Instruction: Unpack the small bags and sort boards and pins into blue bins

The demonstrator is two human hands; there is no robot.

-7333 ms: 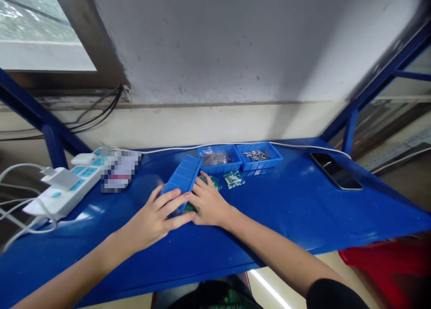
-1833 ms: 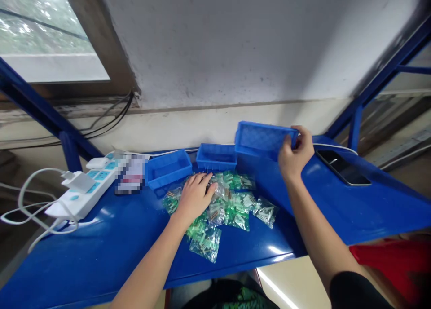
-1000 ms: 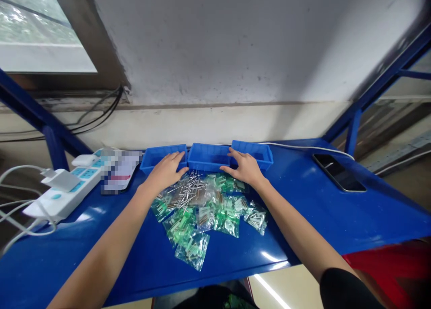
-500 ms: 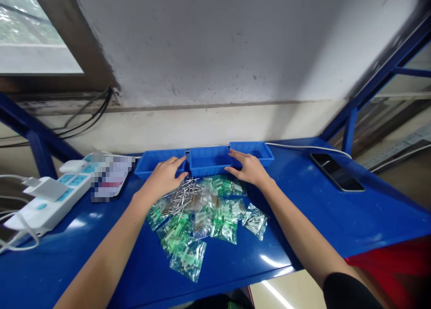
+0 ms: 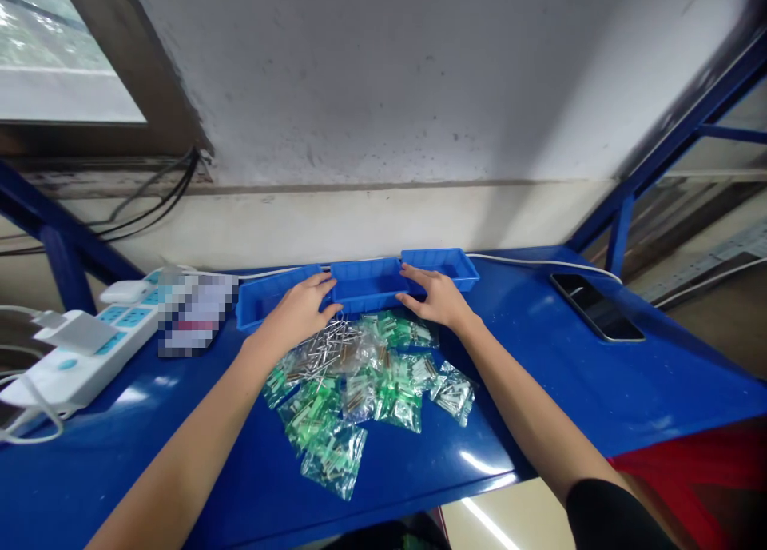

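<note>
Three blue plastic bins stand in a row along the wall. My left hand [image 5: 301, 308] has its thumb and fingers against the left end of the middle bin [image 5: 367, 303]. At that bin's other end, the thumb and fingers of my right hand [image 5: 440, 297] press in the same way, so it sits gripped between both hands. The left bin [image 5: 249, 314] is angled and partly hidden behind my left hand. Behind my right hand is the right bin [image 5: 435, 257]. Thin metal pins [image 5: 327, 346] lie heaped between my forearms, among several small clear-and-green packets [image 5: 335, 460].
A white power strip [image 5: 84, 374] with chargers and cables lies at the left, beside a blurred phone-like object [image 5: 195, 318]. A dark phone [image 5: 596, 306] rests on the blue table [image 5: 539, 358] at the right. A white cable [image 5: 539, 261] runs along the wall.
The middle bin has shifted slightly left with both hands, closing the gap to the left bin. The left bin has turned, its left end nearer me. The view has moved slightly.
</note>
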